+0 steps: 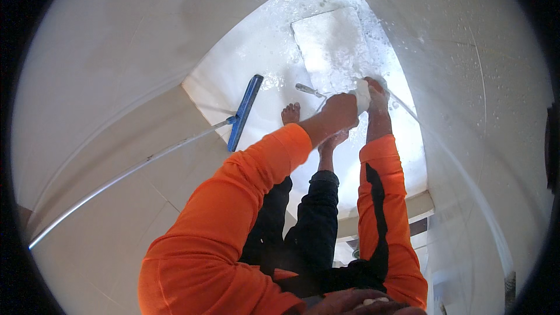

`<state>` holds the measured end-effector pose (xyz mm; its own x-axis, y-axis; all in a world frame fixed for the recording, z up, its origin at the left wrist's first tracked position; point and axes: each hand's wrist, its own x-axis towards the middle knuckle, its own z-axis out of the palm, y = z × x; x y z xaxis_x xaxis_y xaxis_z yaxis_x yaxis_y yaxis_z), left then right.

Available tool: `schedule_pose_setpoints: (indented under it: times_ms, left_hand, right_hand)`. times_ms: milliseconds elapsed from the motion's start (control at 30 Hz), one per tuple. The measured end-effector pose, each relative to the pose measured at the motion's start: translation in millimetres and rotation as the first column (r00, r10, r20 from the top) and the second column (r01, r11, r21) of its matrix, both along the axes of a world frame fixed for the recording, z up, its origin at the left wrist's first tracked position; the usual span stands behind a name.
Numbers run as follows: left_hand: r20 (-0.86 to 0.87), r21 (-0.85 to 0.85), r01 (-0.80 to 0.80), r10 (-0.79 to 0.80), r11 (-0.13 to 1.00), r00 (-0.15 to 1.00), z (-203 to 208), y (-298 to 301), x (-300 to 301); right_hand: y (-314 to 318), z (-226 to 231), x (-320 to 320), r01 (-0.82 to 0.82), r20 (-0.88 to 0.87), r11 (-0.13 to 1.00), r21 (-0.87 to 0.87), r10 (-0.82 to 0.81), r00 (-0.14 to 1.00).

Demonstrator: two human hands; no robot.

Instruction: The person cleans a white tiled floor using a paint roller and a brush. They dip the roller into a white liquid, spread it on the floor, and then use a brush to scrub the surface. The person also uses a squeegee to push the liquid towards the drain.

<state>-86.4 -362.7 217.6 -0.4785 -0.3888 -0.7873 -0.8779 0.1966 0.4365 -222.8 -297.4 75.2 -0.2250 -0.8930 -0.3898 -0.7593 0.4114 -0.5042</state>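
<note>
My left hand (pixel 341 111) is closed on a bunched white cloth (pixel 363 97), low over the wet white floor. Right beside it, my right hand (pixel 377 91) curls its fingers at the end of a pale hose (pixel 446 150). That hose trails down along the right wall; the part inside the hand is hidden. Just past both hands lies a whitish rectangular mat (pixel 329 44), flat and soaked. Left of my left hand, a small tool with a grey handle (pixel 306 88) and a bent metal rod rests on the floor.
A blue floor squeegee (pixel 245 114) with a long metal pole (pixel 134 167) leans at the left. Pale walls close in on both sides, the right wall (pixel 461 64) spotted with water drops. My bare feet (pixel 290 113) stand on the wet floor (pixel 274 41).
</note>
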Motion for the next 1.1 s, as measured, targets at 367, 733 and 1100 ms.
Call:
schedule_pose_setpoints:
  times_ms: [367, 733, 1100]
  left_hand:
    - [-0.184, 0.008, -0.144, 0.143, 0.99, 0.972, 7, -19, -34]
    - [-0.111, 0.494, -0.4, 0.513, 0.772, 0.851, -42, -26, -79]
    - [-0.122, 0.497, -0.495, 0.622, 0.713, 0.774, -46, -12, -69]
  right_hand:
    - [-33, 36, -38, 0.383, 0.481, 0.906, 0.179, -0.42, 0.769]
    - [8, 6, -70, 0.813, 0.828, 0.552, 0.188, -0.534, 0.171]
    - [-20, 84, -23, 0.647, 0.621, 0.615, 0.451, -0.737, 0.267]
